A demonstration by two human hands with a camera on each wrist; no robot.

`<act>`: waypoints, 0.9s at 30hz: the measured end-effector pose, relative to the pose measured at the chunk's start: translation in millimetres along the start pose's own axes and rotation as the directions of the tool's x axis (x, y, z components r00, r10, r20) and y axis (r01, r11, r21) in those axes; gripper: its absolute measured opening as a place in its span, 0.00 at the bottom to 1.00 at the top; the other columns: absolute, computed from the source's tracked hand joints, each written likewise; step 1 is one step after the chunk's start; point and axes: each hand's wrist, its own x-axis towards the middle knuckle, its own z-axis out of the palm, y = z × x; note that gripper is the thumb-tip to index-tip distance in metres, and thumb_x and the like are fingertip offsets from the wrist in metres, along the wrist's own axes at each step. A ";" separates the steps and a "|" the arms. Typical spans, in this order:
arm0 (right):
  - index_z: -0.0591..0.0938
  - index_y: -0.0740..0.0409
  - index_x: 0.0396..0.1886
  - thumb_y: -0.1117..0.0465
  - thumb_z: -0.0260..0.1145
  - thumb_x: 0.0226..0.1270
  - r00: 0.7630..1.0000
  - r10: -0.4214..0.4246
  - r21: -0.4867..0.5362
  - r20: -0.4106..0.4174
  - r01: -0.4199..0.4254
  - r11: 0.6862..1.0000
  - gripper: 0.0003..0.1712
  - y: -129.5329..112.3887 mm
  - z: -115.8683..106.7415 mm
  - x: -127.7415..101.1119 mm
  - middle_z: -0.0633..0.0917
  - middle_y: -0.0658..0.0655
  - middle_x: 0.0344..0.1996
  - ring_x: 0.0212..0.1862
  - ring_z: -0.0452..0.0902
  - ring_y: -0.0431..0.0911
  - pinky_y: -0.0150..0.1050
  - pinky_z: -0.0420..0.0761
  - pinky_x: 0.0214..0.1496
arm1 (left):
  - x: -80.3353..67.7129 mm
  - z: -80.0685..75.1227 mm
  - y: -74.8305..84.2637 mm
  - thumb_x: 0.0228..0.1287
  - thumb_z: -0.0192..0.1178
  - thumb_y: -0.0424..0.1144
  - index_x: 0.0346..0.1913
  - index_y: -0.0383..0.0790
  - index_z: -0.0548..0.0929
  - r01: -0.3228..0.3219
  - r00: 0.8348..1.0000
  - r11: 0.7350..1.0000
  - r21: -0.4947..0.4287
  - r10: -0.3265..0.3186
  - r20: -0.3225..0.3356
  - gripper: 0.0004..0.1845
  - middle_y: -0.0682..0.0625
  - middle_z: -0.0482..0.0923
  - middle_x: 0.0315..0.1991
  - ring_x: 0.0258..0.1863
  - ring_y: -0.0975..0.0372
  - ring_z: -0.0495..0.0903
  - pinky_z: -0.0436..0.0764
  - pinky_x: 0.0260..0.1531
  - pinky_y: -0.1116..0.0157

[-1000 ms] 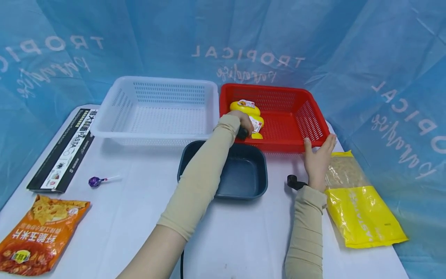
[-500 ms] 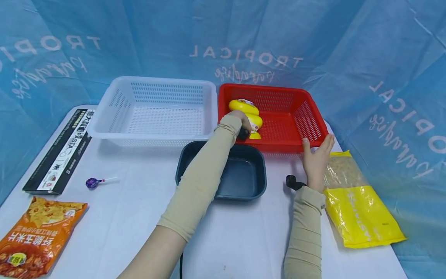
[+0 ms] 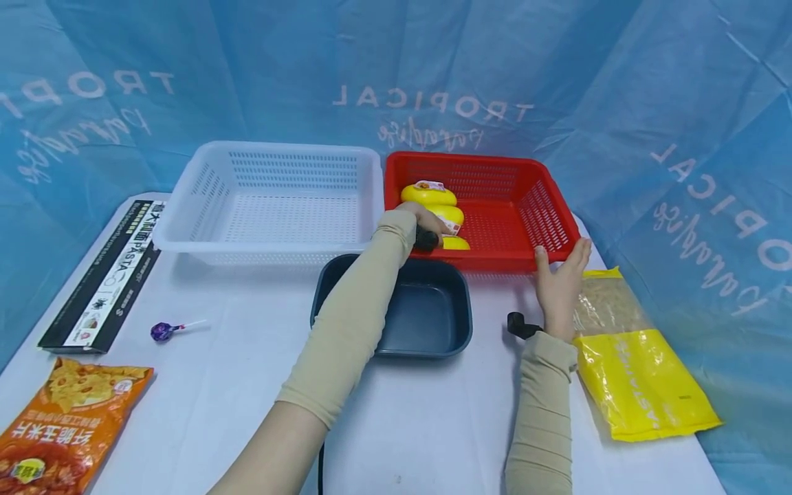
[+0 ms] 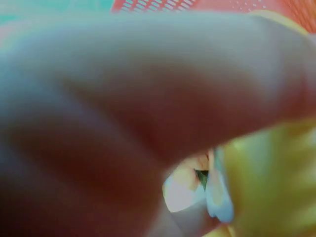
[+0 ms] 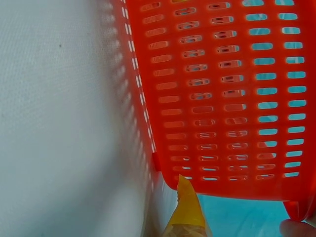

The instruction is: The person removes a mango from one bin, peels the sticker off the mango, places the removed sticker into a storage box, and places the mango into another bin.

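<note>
Left hand [image 3: 427, 223] grasps the stacked yellow plastic toy [image 3: 433, 206] inside the red perforated basket [image 3: 544, 213]; relaxed right hand [image 3: 559, 278] steadies its near-right corner; releasing seemingly follows

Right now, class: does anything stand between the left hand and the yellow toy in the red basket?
Nothing visible: the left hand already rests against the yellow toy, which sits inside the red basket.
</note>
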 end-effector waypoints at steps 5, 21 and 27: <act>0.32 0.44 0.78 0.37 0.52 0.69 1.000 -0.012 0.004 0.000 0.012 1.000 0.51 -1.4 0.1 -0.5 0.32 0.45 0.78 0.80 0.31 0.47 0.53 0.51 0.78 | -12.6 4.2 -6.2 0.63 0.61 0.42 0.74 0.54 0.61 -0.081 0.991 0.997 0.012 0.082 -0.109 0.37 0.51 0.53 0.76 0.71 0.56 0.53 0.61 0.71 0.58; 0.32 0.47 0.78 0.39 0.50 0.71 1.000 -0.011 -0.032 0.002 0.011 0.999 0.50 2.5 -3.8 -0.6 0.31 0.46 0.78 0.78 0.20 0.45 0.53 0.44 0.79 | -41.1 25.9 -11.4 0.58 0.67 0.40 0.73 0.57 0.63 -0.376 0.862 0.926 -0.039 0.334 -0.382 0.39 0.48 0.58 0.71 0.61 0.56 0.61 0.77 0.45 0.68; 0.32 0.46 0.78 0.39 0.49 0.71 1.000 -0.008 -0.025 0.010 0.008 1.000 0.49 -1.2 0.0 -1.6 0.31 0.46 0.78 0.78 0.20 0.45 0.52 0.43 0.79 | -50.2 32.7 -18.3 0.55 0.69 0.37 0.72 0.57 0.64 -0.445 0.806 0.889 -0.111 0.343 -0.483 0.41 0.48 0.61 0.67 0.61 0.56 0.61 0.83 0.49 0.62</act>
